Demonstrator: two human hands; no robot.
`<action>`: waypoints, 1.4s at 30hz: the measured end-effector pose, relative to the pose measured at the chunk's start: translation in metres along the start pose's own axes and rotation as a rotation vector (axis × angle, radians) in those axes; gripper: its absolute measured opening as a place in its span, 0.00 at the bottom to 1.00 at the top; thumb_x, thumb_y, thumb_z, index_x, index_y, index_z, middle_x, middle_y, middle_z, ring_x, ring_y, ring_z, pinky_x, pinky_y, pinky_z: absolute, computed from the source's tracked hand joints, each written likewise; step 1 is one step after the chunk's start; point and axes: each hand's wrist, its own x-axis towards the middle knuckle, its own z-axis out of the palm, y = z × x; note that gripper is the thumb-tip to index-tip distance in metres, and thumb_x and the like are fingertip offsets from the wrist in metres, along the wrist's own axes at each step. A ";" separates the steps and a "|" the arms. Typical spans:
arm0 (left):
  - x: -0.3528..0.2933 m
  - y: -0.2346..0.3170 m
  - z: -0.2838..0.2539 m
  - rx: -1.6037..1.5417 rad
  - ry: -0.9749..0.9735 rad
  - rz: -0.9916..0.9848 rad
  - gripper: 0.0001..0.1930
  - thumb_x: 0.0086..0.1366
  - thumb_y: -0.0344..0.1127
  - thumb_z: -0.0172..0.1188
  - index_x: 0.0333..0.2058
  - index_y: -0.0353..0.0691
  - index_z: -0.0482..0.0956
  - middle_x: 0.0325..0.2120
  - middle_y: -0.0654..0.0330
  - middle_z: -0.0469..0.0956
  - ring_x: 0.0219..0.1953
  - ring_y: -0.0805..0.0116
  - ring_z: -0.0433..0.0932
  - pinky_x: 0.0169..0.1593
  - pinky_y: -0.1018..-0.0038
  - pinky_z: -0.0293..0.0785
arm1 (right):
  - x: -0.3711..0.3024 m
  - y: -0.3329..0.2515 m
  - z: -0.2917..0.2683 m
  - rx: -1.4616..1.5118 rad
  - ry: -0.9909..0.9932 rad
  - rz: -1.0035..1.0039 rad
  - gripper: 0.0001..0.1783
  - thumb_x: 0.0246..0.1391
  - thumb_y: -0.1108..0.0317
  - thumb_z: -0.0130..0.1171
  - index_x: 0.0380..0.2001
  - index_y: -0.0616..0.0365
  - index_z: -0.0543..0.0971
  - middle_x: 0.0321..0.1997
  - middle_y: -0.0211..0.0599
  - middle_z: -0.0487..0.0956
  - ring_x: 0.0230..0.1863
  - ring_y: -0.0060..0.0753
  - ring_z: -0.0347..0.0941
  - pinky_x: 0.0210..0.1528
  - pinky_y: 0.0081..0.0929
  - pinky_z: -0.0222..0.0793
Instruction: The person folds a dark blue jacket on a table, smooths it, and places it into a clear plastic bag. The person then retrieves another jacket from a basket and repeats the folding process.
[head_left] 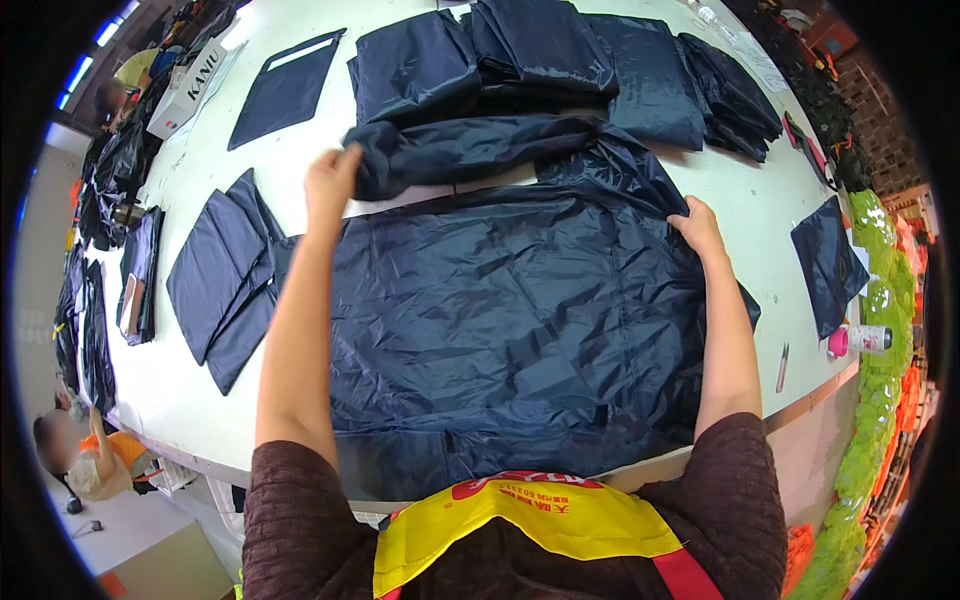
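Observation:
A large garment (510, 320) of thin, shiny navy fabric lies spread and creased on the white table, close to my body. Its far part is lifted and bunched into a loose roll across the top. My left hand (330, 188) pinches the left end of that raised roll. On the other side my right hand (698, 230) grips the fabric at the garment's upper right edge, thumb on top. Which part of the garment each hand holds cannot be made out.
Folded navy garments (545, 45) are piled along the far side. More folded navy pieces (225, 275) lie at left, and a flat navy piece (290, 85) far left. At right are a navy piece (828, 265), a small pointed tool (782, 368) and a bottle (868, 338).

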 end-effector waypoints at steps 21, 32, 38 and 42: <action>-0.172 -0.097 -0.152 -0.158 -0.351 -0.243 0.29 0.50 0.43 0.68 0.48 0.32 0.74 0.42 0.58 0.75 0.46 0.68 0.71 0.50 0.74 0.64 | -0.092 -0.122 -0.045 -0.079 -0.058 -0.472 0.14 0.53 0.60 0.54 0.37 0.57 0.78 0.36 0.46 0.80 0.40 0.48 0.75 0.44 0.38 0.70; -0.193 -0.116 -0.145 -0.194 -0.713 -0.427 0.14 0.64 0.46 0.56 0.37 0.41 0.76 0.30 0.69 0.75 0.30 0.77 0.69 0.34 0.77 0.66 | -0.119 -0.149 0.052 -0.309 -0.227 -0.399 0.47 0.51 0.36 0.50 0.66 0.50 0.53 0.72 0.44 0.45 0.73 0.45 0.36 0.63 0.70 0.34; -0.168 -0.129 -0.135 -0.696 -0.277 -0.647 0.27 0.62 0.49 0.57 0.51 0.33 0.71 0.43 0.60 0.77 0.44 0.71 0.74 0.44 0.72 0.70 | -0.119 -0.142 0.060 -0.346 -0.214 -0.420 0.46 0.51 0.36 0.50 0.67 0.50 0.52 0.72 0.43 0.44 0.73 0.45 0.35 0.63 0.70 0.34; -0.117 -0.064 -0.132 -0.778 0.014 -0.325 0.12 0.60 0.36 0.61 0.36 0.30 0.79 0.29 0.61 0.80 0.29 0.73 0.76 0.36 0.77 0.72 | -0.118 -0.138 0.064 -0.376 -0.166 -0.461 0.47 0.51 0.35 0.49 0.67 0.50 0.52 0.72 0.44 0.44 0.73 0.47 0.35 0.63 0.70 0.35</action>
